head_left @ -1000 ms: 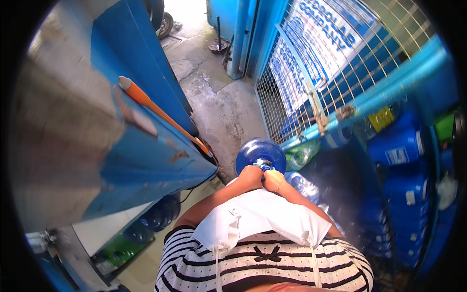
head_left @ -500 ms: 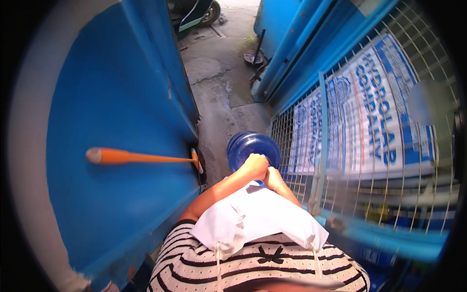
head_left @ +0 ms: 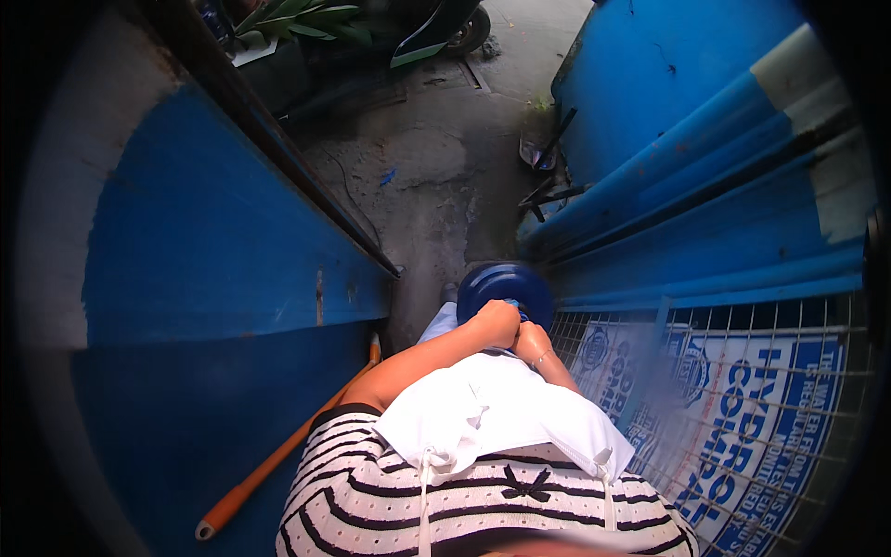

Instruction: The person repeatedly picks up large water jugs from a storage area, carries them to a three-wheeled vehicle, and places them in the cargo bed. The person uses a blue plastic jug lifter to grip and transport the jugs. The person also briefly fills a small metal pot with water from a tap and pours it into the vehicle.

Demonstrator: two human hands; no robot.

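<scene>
The big blue translucent plastic water jug (head_left: 492,281) hangs in front of the person's body, above the rough grey concrete floor (head_left: 422,218), its rounded body toward the open end of the passage. The left hand (head_left: 499,323) and the right hand (head_left: 533,344) meet side by side at the jug's near end; the fingers of both look closed and appear to grip it around the neck, though the exact hold is hidden behind the knuckles. What has just changed is the place: a second ago racks of blue containers stood at the right, and now the wire mesh panel (head_left: 840,395) with white-and-blue printed signs (head_left: 742,395) has dropped to the lower right, while a blue painted wall (head_left: 232,223) on the left and a blue metal panel (head_left: 677,84) on the right flank the way. The long orange stick (head_left: 269,464) has slid to the lower left, and the dark motor scooter (head_left: 464,37) by the green leaves (head_left: 316,20) fills more of the far end. The jug keeps its place before the body, so this reads as a steady two-handed carry along the passage, with clearance from the right side the main concern.
</scene>
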